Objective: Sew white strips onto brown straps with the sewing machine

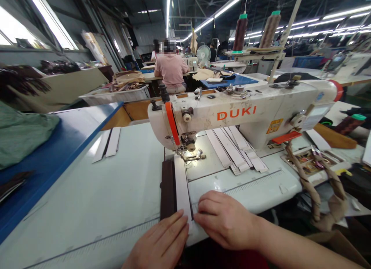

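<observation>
- I read "DUKI" on the machine (203,124).
- The white strip (181,186) reaches its needle end.
- My left hand (164,240) lies flat against the strip.
- My right hand (226,220) curls beside it; I can't tell its grip.

Leftward room over tabletop (116,191), sewing machine (207,113) ahead

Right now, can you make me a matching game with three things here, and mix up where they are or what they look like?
Things:
1. Crumpled green cloth
2. Bulky white sewing machine
3. Bare left hand

Places or looks:
A. Fingertips on a long, flat white strip
B. Marked with orange letters
C. On a smooth blue tabletop

Pairs: 1-C, 2-B, 3-A.
</observation>
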Demonstrator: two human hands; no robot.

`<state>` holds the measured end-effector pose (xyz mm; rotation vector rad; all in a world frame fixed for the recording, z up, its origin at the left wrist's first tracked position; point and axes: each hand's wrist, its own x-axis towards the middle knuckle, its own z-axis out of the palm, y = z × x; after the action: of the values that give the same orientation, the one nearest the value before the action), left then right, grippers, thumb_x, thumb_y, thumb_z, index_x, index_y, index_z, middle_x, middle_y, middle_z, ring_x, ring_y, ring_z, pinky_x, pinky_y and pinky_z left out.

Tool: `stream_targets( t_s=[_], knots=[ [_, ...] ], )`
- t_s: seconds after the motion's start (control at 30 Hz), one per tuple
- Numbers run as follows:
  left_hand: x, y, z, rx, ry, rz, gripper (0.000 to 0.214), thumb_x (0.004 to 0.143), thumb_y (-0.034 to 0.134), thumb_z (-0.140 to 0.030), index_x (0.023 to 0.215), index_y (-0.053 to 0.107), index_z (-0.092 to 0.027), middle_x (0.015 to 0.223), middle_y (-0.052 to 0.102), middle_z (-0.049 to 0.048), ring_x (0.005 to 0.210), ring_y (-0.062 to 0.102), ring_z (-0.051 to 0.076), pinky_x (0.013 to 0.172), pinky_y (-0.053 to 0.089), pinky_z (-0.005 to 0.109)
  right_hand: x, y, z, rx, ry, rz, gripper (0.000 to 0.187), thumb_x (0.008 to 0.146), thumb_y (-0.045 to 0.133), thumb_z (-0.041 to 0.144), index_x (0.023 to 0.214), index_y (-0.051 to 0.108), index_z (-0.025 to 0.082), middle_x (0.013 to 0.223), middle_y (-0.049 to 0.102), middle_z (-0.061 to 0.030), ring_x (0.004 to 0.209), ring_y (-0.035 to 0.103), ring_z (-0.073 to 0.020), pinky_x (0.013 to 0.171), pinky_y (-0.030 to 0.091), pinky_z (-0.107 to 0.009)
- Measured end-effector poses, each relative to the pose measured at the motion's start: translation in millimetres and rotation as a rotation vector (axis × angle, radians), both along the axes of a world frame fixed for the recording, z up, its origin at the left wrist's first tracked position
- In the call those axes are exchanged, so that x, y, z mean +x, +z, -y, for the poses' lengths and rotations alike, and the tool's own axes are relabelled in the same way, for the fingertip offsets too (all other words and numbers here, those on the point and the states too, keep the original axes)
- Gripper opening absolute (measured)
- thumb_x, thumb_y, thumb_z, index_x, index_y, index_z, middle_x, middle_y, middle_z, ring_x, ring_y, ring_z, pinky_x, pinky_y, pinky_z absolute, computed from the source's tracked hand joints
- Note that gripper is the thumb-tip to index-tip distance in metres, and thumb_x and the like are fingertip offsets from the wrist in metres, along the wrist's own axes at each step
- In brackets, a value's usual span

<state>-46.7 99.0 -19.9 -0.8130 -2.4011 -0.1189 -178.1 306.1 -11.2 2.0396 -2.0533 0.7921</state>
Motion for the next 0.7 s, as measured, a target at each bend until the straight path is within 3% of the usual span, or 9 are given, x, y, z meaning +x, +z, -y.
stream_targets(
  t_s=[0.13, 0.37, 0.7],
  knots=[
    [1.2, 6.4, -1.3, -0.037, 0.016, 0.018, 0.030, 0.091, 0.041, -0.004, 0.103, 0.068, -0.013, 0.108, 0.072, 0.0090, 0.113, 0.062, 0.020, 0.096, 0.052, 0.030, 0.0, -1.4, -0.4, 0.027, -0.002, -0.036, 0.022, 0.091, 0.043, 0.018, 0.103, 0.060, 0.012, 0.089, 0.059, -0.0095, 0.089, 0.051, -0.0218, 0.083, 0.046, -0.034],
    [0.7, 3.3, -0.9, -0.082, 0.020, 0.000, 0.031, 0.093, 0.040, -0.006, 0.105, 0.068, -0.012, 0.109, 0.072, 0.0089, 0.115, 0.061, 0.021, 0.095, 0.052, 0.030, 0.1, -3.9, -0.6, 0.027, 0.008, -0.060, 0.022, 0.092, 0.042, 0.018, 0.103, 0.060, 0.012, 0.090, 0.060, -0.0094, 0.091, 0.051, -0.0222, 0.084, 0.046, -0.035],
    [0.7, 8.9, -5.2, -0.064, 0.031, 0.002, 0.031, 0.094, 0.040, -0.007, 0.101, 0.069, -0.014, 0.106, 0.073, 0.0068, 0.108, 0.065, 0.019, 0.092, 0.054, 0.027, -0.5, -1.2, -0.6, 0.048, 0.008, -0.065, 0.021, 0.092, 0.042, 0.018, 0.099, 0.061, 0.013, 0.089, 0.061, -0.0085, 0.091, 0.051, -0.0219, 0.083, 0.046, -0.034]
  ],
)
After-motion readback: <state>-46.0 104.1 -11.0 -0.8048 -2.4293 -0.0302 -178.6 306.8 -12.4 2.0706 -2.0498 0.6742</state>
